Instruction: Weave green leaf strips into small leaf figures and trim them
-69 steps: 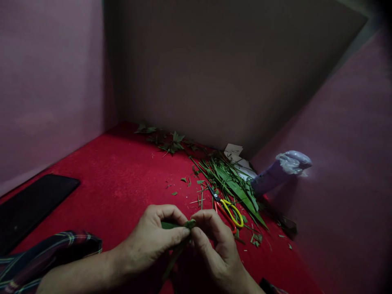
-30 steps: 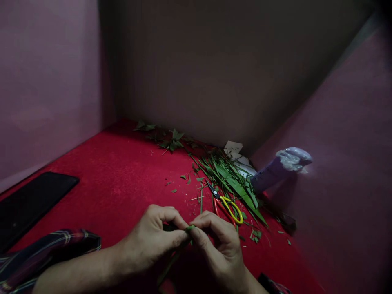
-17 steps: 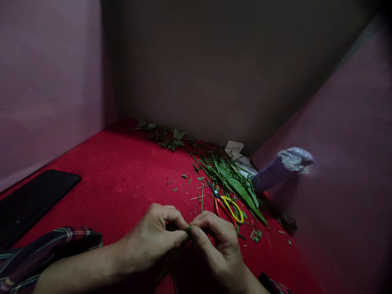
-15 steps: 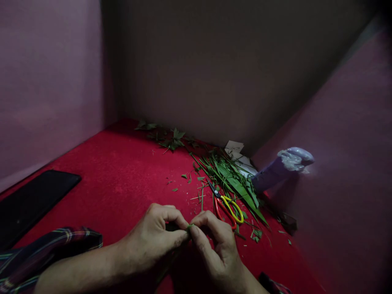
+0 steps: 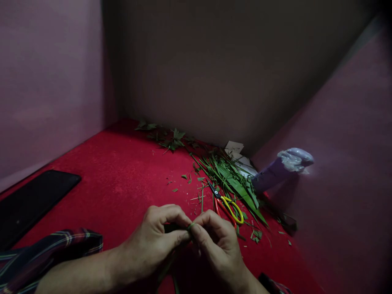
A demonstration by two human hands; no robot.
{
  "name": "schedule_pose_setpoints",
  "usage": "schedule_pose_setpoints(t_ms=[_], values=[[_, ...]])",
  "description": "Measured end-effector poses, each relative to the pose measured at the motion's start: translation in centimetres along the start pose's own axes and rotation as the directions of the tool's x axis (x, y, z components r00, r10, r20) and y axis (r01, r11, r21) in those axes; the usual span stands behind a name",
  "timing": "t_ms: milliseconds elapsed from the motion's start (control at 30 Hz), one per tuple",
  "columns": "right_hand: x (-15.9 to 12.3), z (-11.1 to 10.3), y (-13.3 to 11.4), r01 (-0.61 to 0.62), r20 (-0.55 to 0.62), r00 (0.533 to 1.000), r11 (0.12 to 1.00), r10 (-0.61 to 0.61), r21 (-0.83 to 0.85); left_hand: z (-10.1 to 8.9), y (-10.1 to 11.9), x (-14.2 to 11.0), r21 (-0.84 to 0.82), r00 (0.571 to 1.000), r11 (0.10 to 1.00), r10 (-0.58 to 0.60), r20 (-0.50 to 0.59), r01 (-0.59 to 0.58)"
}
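Observation:
Thumb and forefinger of my left hand (image 5: 161,237) are pinched on a green leaf strip (image 5: 191,226), most of which the fingers hide. My right hand (image 5: 216,241) pinches the same strip from the other side, fingertips touching those of the left. Dark green leaf parts hang below the hands, dim in the shadow. Just beyond my right hand lie scissors (image 5: 225,204) with one red and one yellow handle, blades pointing away. A heap of long green leaves (image 5: 232,179) spreads behind and beside the scissors.
A dark flat slab (image 5: 39,200) lies at the left. Leafy sprigs (image 5: 173,141) line the back wall. At the right stands a purple container (image 5: 272,173) with clear plastic on top, near white paper (image 5: 235,148). Small leaf scraps dot the red surface (image 5: 122,183).
Both hands stay together at the same spot, with only slight shifts of the fingers. My right hand has turned a little, covering more of the red scissor handle.

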State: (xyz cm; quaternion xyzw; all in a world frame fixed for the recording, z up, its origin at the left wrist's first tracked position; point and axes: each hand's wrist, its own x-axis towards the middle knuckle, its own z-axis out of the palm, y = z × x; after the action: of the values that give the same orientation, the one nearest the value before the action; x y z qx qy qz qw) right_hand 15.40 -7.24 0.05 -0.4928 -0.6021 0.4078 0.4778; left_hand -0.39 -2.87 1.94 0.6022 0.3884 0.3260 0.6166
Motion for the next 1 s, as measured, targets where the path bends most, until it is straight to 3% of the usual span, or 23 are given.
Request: schedule_pose_setpoints(t_ms=[200,467,667,867,1000], values=[[-0.1,0.1,0.0,-0.083,0.003,0.996,0.982,0.084,0.171,0.1,0.1,0.1,-0.154,0.998,0.986,-0.064,0.023,0.067],[-0.1,0.2,0.5,-0.074,-0.011,0.997,0.987,0.076,0.140,0.2,0.4,0.1,-0.209,0.985,0.963,-0.171,0.007,0.169],[0.0,0.1,0.3,-0.129,-0.028,0.990,0.962,0.139,0.239,-0.1,0.3,0.5,-0.290,0.980,0.937,-0.194,0.037,0.197],[0.0,0.0,0.4,-0.118,-0.004,0.993,0.991,0.118,0.061,-0.6,-0.1,1.0,-0.325,0.987,0.933,-0.162,0.006,0.155],[0.0,-0.1,0.6,-0.078,-0.003,0.997,0.996,0.078,0.053,-0.6,-0.1,0.9,-0.350,0.987,0.924,-0.159,0.010,0.152]])
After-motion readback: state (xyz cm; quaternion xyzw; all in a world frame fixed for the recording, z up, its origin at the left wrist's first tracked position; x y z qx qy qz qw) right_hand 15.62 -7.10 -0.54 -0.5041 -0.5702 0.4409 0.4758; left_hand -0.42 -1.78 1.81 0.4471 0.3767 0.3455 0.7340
